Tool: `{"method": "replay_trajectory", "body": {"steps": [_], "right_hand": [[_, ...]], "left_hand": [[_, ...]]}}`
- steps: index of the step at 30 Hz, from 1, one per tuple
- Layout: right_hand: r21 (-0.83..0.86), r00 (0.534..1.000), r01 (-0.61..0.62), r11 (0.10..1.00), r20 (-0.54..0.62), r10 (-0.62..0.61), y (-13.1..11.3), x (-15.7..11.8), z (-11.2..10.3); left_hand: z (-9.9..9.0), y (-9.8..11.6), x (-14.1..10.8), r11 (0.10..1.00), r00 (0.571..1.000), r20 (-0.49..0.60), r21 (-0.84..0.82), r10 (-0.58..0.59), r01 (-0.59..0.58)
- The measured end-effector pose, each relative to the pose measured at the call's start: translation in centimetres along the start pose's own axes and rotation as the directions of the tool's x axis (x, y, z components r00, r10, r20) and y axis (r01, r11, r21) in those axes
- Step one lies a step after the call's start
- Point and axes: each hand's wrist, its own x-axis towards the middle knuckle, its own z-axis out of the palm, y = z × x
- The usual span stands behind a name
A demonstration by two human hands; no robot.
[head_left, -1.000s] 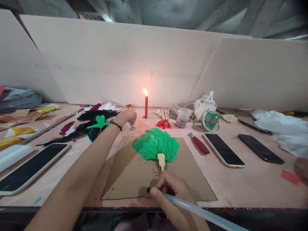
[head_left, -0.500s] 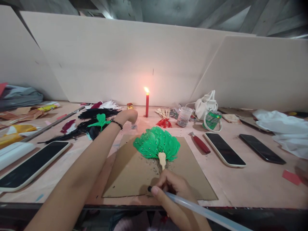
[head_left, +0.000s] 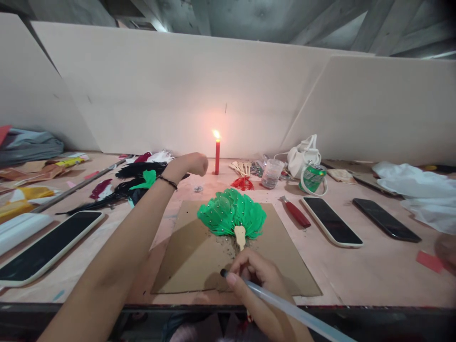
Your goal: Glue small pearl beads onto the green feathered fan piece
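At the near edge of the tabletop (head_left: pixel 356 280), the right hand (head_left: pixel 254 280) is curled shut around a translucent glue stick (head_left: pixel 285 308), a smooth pale rod that runs off toward the lower right; its fingertips also rest at the foot of the flat wooden handle of a fan (head_left: pixel 231 216). The fan lies on a brown cardboard sheet (head_left: pixel 285 256), matt and rough-cut, whose front edge sits just short of the tabletop's lip. Its green feathers spread in a scalloped half-circle studded with small pale beads, and dark specks dot the cardboard beneath it.

The left hand (head_left: pixel 188 165) is stretched far forward, raised above the tabletop with fingers bunched loosely; whether it holds anything I cannot tell. A small shiny piece (head_left: pixel 198 188) lies just under it. Near that hand stands a slim red candle (head_left: pixel 217 156), lit, close to the back wall.

Left of the arm lie fluffy black feathers (head_left: pixel 121 192) with a green one on top, and a glossy phone (head_left: pixel 46 247) nearer the front. Right of the cardboard are a red-handled knife (head_left: pixel 295 212), two more dark phones (head_left: pixel 331 221), a clear plastic cup (head_left: pixel 271 173), a green can (head_left: pixel 313 177) and a white bag (head_left: pixel 301 159). Bare pinkish tabletop stays open on both sides of the cardboard.
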Motion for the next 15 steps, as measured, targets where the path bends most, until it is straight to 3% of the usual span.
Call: {"method": "replay_trajectory", "body": {"steps": [4,7,8,10,13,15], "right_hand": [[0.122,0.988,0.029,0.992,-0.156,-0.01,0.5,0.0,0.0],[0.168,0.949,0.079,0.983,-0.313,-0.023,0.7,0.1,-0.2],[0.175,0.939,0.099,0.98,-0.343,-0.034,0.8,0.1,-0.2],[0.175,0.922,0.148,0.973,-0.38,-0.072,0.9,0.1,-0.3],[0.183,0.906,0.208,0.961,-0.406,-0.119,1.1,0.2,-0.1],[0.208,0.904,0.22,0.953,-0.412,-0.119,1.2,0.2,-0.1]], "left_hand": [[-3.3,5.0,-3.4,0.974,0.963,-0.173,-0.06,0.206,-0.219],[-4.4,9.0,-8.5,0.892,0.858,-0.329,-0.086,0.394,-0.443],[-4.1,10.1,-10.5,0.855,0.802,-0.386,-0.06,0.456,-0.515],[-2.6,12.0,-14.4,0.809,0.715,-0.481,-0.022,0.507,-0.588],[1.7,14.3,-18.7,0.807,0.682,-0.627,-0.138,0.377,-0.574],[5.2,15.6,-19.8,0.745,0.638,-0.726,-0.271,0.258,-0.61]]}}
